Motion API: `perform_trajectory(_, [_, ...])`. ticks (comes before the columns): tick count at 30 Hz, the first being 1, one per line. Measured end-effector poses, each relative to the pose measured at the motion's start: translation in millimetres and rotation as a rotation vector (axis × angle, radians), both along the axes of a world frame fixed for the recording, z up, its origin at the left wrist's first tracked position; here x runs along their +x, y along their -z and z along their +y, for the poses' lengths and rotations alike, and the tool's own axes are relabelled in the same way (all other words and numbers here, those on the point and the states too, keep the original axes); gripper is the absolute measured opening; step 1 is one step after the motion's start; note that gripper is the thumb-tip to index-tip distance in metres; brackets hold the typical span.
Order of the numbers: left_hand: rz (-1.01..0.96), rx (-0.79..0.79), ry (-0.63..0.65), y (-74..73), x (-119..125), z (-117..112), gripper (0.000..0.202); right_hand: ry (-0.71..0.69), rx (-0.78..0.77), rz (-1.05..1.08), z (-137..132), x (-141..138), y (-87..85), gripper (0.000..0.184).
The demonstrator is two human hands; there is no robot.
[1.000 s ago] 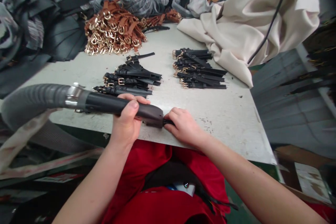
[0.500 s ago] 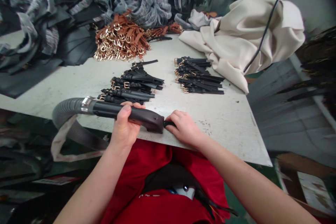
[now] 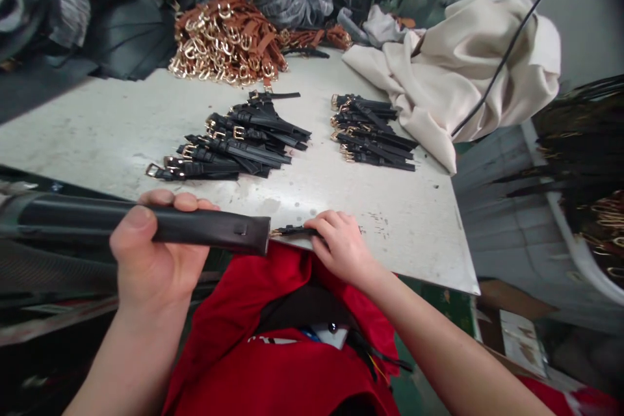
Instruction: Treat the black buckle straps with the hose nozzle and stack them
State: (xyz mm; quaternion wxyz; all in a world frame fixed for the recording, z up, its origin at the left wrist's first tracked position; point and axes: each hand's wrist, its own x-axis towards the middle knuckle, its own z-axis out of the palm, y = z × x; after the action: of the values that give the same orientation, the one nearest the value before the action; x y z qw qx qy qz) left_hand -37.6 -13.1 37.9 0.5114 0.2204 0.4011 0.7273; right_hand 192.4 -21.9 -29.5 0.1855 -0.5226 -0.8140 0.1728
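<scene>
My left hand (image 3: pixel 153 257) is wrapped round a black hose nozzle (image 3: pixel 229 231), which points right along the table's front edge. Just beyond its mouth lies the buckle end of a small black buckle strap (image 3: pixel 294 230). That strap is pinched in the fingers of my right hand (image 3: pixel 344 248), close to the tabletop, and its other end is hidden under the hand. Behind my hands rests a pile of black buckle straps (image 3: pixel 248 140) with gold buckles. To the right of it lies a second, smaller pile of black straps (image 3: pixel 375 136).
A heap of brown straps with gold clasps (image 3: pixel 224 39) sits at the back of the pale table (image 3: pixel 112 123). Black sheets (image 3: pixel 124 39) are at back left. Cream cloth (image 3: pixel 472 58) drapes over the right side, crossed by a dark cable (image 3: pixel 511 45).
The nozzle in my left hand has moved left and nearer to me, drawing away from my right hand. More of the strap, with its buckle, now shows.
</scene>
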Motion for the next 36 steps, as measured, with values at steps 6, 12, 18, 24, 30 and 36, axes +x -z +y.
perform_trajectory(6, [0.041, -0.021, 0.013, 3.8, 4.4, -3.2, 0.026, 0.056, -0.032, 0.037, -4.3, -2.0, 4.7, 0.017])
perform_trajectory(12, [0.023, -0.035, 0.013, 2.4, 4.0, -7.4, 0.028, 0.002, -0.060, 0.082, -4.8, 3.7, 3.4, 0.020])
perform_trajectory(18, [0.043, -0.041, 0.038, 3.1, 7.2, -9.0, 0.028, 0.013, -0.079, 0.093, -4.1, 3.9, 4.0, 0.017])
perform_trajectory(24, [0.049, -0.040, 0.071, 5.4, 6.4, -11.9, 0.028, 0.009, -0.074, 0.090, -3.1, 3.5, 5.7, 0.018])
perform_trajectory(30, [0.045, -0.053, 0.055, 5.0, 6.9, -13.2, 0.029, -0.012, -0.066, 0.109, -2.6, 4.6, 6.8, 0.022])
perform_trajectory(36, [0.046, -0.045, 0.050, 6.5, 6.4, -13.6, 0.028, 0.041, -0.071, 0.087, -3.7, 1.8, 5.4, 0.020])
